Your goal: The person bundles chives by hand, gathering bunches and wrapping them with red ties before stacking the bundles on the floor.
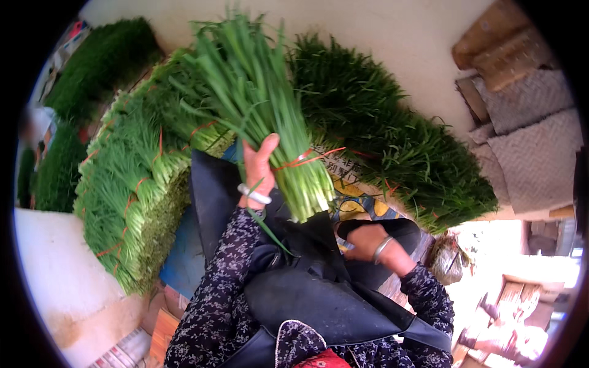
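Note:
My left hand [261,168] is wrapped round a bunch of garlic chives [273,113] just beside an orange-red tie [307,157] that circles its stems. The long green leaves point up and to the left, away from me. Their pale cut ends hang over the black apron [300,306] on my lap. One loose leaf dangles below my left wrist. My right hand [365,242] is low beside the apron, to the right of the stem ends and apart from them. Its fingers are curled and partly hidden, so whatever they hold cannot be made out.
Stacked tied bunches [129,190] stand on my left, with pale stem ends facing inward. A darker green heap [374,116] lies at the far right against the wall. Blue sheeting [184,251] shows beside my left arm. Brown woven sacks [531,147] lie further right.

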`<state>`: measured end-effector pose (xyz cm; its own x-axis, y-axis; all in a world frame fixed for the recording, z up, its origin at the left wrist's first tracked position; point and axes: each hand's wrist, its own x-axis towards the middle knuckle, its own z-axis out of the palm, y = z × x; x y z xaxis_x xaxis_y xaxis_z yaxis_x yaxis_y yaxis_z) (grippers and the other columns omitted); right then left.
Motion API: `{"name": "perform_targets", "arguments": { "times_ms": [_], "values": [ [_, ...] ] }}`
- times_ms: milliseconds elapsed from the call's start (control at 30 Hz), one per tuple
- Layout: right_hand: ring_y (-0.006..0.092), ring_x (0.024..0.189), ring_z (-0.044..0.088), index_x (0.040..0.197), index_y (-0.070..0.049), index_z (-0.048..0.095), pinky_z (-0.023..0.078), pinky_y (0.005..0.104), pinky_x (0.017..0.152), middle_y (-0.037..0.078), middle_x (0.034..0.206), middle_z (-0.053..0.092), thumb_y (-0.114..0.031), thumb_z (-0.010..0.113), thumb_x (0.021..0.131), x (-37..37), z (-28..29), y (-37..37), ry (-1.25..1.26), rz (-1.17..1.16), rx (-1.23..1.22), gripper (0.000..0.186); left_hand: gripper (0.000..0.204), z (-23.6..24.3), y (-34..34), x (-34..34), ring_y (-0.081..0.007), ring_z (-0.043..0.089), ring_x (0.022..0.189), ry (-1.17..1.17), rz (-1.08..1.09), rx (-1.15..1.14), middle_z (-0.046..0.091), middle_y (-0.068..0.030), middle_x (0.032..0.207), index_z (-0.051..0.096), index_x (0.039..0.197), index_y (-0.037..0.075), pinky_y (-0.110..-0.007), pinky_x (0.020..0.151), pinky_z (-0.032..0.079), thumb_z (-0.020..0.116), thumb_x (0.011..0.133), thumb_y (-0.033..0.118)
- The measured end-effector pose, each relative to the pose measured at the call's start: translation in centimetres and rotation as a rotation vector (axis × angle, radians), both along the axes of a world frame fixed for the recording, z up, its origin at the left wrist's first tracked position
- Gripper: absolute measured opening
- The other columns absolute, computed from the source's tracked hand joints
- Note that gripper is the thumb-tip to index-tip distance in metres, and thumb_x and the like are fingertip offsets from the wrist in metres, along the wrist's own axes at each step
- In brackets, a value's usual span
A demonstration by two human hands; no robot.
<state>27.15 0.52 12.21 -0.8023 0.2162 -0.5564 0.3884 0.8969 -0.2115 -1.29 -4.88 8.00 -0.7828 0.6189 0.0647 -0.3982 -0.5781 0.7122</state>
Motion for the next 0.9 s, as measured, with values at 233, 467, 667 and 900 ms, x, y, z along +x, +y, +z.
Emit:
{"name": "perform_targets", "arguments": {
  "times_ms": [233, 467, 667, 900],
  "values": [
    [0.0275, 0.098, 0.068, 0.130, 0.006, 0.053, 0.053, 0.0361, 0.085, 0.020, 0.113, 0.067, -0.044, 0.077, 0.078, -5.4, 2.0, 6.5, 0.726, -0.594, -0.564, 0.075, 0.075, -0.1, -0.7, 1.0, -0.0250, 0.061, 0.107, -0.083, -0.287, 0.079, 0.058, -0.0091, 0.122, 0.044, 0.136, 0.004, -0.042, 0.089, 0.055, 0.076, 0.080, 0.042],
    [0.0172, 0.072, 0.064, 0.116, -0.004, 0.061, 0.054, 0.0303, 0.065, 0.009, 0.098, 0.060, -0.016, 0.077, 0.079, -9.1, 6.8, 3.8, 1.233, -0.610, -0.291, 0.041, 0.066, 3.1, -1.6, 2.8, -0.0233, 0.064, 0.101, -0.047, -0.385, -0.004, 0.063, -0.0122, 0.116, 0.049, 0.131, 0.000, -0.038, 0.087, 0.055, 0.073, 0.081, 0.036],
    [0.0309, 0.076, 0.064, 0.108, -0.008, 0.062, 0.053, 0.0385, 0.062, 0.010, 0.095, 0.060, -0.014, 0.075, 0.077, -12.9, 9.7, 2.4, 1.237, -0.215, 0.234, 0.034, 0.051, 2.6, -1.5, 4.8, -0.0178, 0.063, 0.098, 0.072, -0.486, -0.045, 0.062, -0.0064, 0.112, 0.052, 0.126, 0.003, -0.032, 0.086, 0.052, 0.069, 0.084, 0.026],
    [0.0367, 0.071, 0.064, 0.097, -0.006, 0.058, 0.051, 0.0405, 0.060, 0.014, 0.086, 0.064, -0.010, 0.065, 0.085, -12.3, 6.5, 1.8, 1.152, -0.392, 0.175, 0.015, 0.067, 1.8, -1.3, 6.9, -0.0159, 0.056, 0.109, 0.337, -0.391, -0.179, 0.057, -0.0040, 0.120, 0.047, 0.131, 0.004, -0.031, 0.095, 0.046, 0.078, 0.077, 0.028]
  ]
}}
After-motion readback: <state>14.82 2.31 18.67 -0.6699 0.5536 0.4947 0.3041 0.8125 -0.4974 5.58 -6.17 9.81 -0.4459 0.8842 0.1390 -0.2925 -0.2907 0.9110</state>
